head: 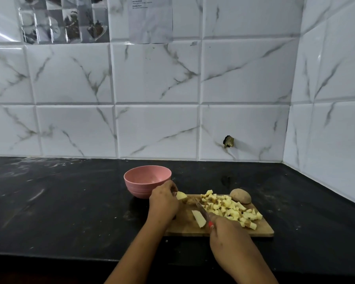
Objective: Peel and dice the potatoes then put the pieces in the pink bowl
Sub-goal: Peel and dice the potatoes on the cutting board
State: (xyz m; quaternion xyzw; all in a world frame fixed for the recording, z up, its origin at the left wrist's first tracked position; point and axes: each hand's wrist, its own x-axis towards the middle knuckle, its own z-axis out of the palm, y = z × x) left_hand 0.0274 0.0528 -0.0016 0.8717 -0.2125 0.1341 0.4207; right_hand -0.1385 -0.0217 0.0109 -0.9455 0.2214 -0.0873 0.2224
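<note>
A wooden cutting board (262,229) lies on the black counter. A heap of diced potato (229,208) covers its right half, and a whole unpeeled potato (240,195) sits at its far right corner. My left hand (164,200) pinches a pale potato chunk (181,195) at the board's far left. A long potato slice (199,218) lies flat on the board's middle. My right hand (228,232) grips a red-handled knife (203,212), blade pointing away between the slice and the heap. The pink bowl (147,181) stands just behind my left hand; no pieces show inside.
The black counter (59,201) stretches left of the bowl, with pale smears. White marble-look tiled walls (152,119) close the back and the right side, meeting in a corner at the right. The counter's front edge runs just below my forearms.
</note>
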